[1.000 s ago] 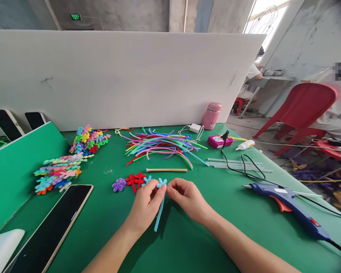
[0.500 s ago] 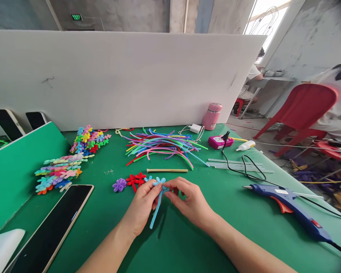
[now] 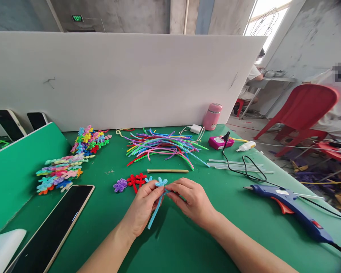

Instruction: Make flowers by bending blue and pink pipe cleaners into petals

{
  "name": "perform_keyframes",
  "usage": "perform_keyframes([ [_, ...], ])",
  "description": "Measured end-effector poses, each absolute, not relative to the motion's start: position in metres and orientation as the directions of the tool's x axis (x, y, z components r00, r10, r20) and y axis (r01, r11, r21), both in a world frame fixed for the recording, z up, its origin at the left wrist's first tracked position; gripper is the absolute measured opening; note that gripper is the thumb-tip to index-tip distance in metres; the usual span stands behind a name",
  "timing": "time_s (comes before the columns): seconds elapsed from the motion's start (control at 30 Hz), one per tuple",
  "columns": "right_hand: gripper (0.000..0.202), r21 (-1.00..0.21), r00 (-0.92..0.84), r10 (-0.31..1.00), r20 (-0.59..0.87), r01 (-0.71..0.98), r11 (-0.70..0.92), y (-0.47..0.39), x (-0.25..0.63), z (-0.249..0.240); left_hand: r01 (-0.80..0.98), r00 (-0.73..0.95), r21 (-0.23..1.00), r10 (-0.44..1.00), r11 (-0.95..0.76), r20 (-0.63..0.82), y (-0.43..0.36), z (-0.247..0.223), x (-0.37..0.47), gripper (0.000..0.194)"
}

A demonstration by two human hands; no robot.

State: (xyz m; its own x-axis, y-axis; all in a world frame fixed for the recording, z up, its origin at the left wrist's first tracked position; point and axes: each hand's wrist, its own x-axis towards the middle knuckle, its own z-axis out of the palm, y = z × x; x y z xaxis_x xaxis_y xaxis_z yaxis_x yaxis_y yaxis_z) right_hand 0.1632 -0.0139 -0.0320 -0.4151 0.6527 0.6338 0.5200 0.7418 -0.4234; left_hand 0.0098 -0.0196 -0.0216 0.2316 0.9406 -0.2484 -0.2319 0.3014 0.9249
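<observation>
A light-blue pipe-cleaner flower (image 3: 160, 182) is pinched between the fingertips of my left hand (image 3: 143, 206), its straight stem hanging down toward me. My right hand (image 3: 191, 197) closes thumb and fingers on a short blue end beside the stem. Just beyond my left hand lie red pipe-cleaner flowers (image 3: 136, 179), a purple flower (image 3: 120, 185) and another blue one (image 3: 149, 179), partly hidden by my fingers. Behind them rests a thin wooden stick (image 3: 167, 171), and past it a loose heap of coloured pipe cleaners (image 3: 161, 146).
Finished-looking flower bundles (image 3: 61, 172) lie at left near a phone (image 3: 49, 231) and a green board (image 3: 25, 170). To the right are a blue glue gun (image 3: 290, 210), clear glue sticks (image 3: 238, 165), a black cord (image 3: 246, 172) and a pink bottle (image 3: 212, 116).
The blue stem's lower end has swung slightly to the left. My right hand has turned a little at the blue end; both hands stay in about the same place.
</observation>
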Motion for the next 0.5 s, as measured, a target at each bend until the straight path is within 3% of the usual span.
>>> perform_keyframes([
  [0.33,0.016,-0.368,-0.408,0.630,0.661,0.556,0.745,-0.0147,0.1626,-0.0324,-0.096,0.232,0.973,0.956,0.208,-0.181,-0.0190,-0.0203,0.0086,0.023],
  [0.5,0.014,-0.423,-0.380,0.655,0.653,0.535,0.731,-0.0160,0.1616,-0.0308,-0.156,0.248,0.961,0.951,0.228,-0.186,-0.0198,-0.0221,0.0099,0.023],
])
